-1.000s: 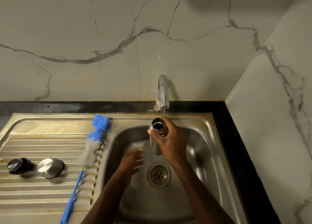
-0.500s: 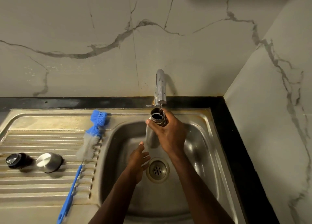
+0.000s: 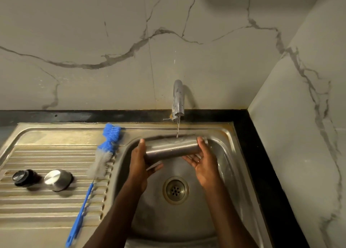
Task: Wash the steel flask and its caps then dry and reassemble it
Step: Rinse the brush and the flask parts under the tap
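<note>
The steel flask point(image 3: 172, 147) lies sideways over the sink bowl, under a thin stream from the tap point(image 3: 177, 98). My left hand point(image 3: 139, 165) grips its left end, thumb on top and fingers under it. My right hand point(image 3: 203, 163) holds its right end, thumb over the top and palm turned up below. Water lands on the flask's upper side. A black inner cap point(image 3: 22, 177) and a steel outer cap point(image 3: 58, 179) sit on the ribbed drainboard at the left.
A blue-handled bottle brush point(image 3: 97, 165) lies diagonally across the drainboard point(image 3: 46, 206) beside the sink bowl point(image 3: 224, 173). The drain point(image 3: 175, 190) is below my hands. A black counter strip and marble walls close in at the back and right.
The flask was upright with its mouth under the tap, held by my right hand alone. It has been turned sideways, and my left hand has come up to take its left end.
</note>
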